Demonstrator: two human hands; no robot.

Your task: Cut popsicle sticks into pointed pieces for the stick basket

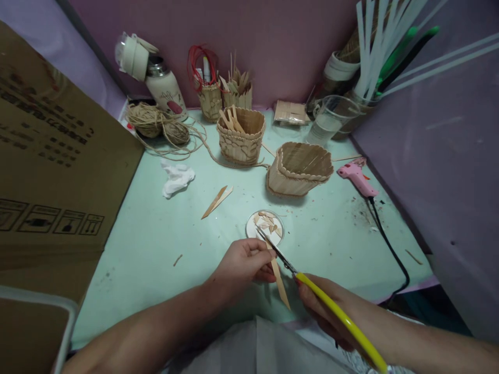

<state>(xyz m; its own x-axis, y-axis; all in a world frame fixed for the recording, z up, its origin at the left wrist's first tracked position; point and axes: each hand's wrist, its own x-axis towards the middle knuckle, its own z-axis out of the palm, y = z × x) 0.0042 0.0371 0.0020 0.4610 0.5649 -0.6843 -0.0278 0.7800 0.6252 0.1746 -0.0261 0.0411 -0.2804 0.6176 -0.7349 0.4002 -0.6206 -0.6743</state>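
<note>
Yellow scissors (331,307), partly hidden, in right fingers (309,297); left fingers (264,257) pinch wooden strip (279,282).

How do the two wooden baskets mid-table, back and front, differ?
The back basket has sticks leaning inside; none show in the front basket. The back basket's outside looks bumpy and patchy, while the front basket's looks smoother. Both are pale brown, with wavy top edges.

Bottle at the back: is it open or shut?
Open. The bottle shows its metal mouth, with the lid off to one side.
</note>
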